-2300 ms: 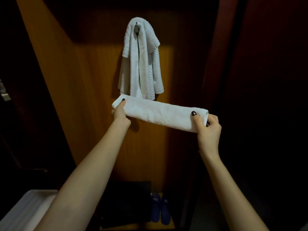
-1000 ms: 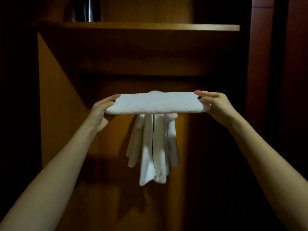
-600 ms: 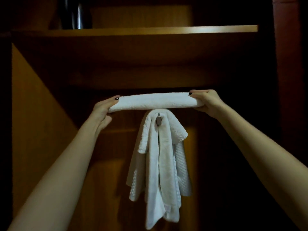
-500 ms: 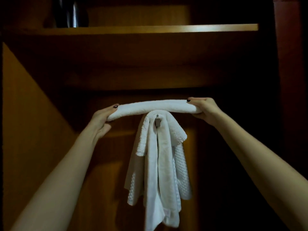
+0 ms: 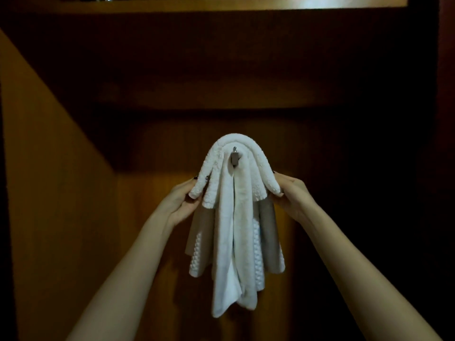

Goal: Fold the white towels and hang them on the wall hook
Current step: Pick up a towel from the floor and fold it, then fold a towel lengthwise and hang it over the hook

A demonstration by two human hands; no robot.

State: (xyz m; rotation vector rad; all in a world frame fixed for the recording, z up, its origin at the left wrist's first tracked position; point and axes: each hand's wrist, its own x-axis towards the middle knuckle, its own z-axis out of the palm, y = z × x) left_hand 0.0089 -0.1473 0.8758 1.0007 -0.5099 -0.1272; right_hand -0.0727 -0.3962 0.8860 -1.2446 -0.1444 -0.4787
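A folded white towel lies arched over the metal wall hook on the wooden back panel, its two ends drooping left and right. My left hand grips its left end and my right hand grips its right end. Under it another white towel hangs from the same hook in long loose folds, reaching well below my hands. The hook's tip shows just under the arch of the folded towel.
A wooden shelf runs across the top of the view, with something metallic standing on it, mostly cut off. A slanted wooden side wall closes the left. The right side is dark.
The folded towel, held straight and level above the hook before, has come down onto it and bent into an arch. Both hands have dropped lower and moved closer together with its ends.
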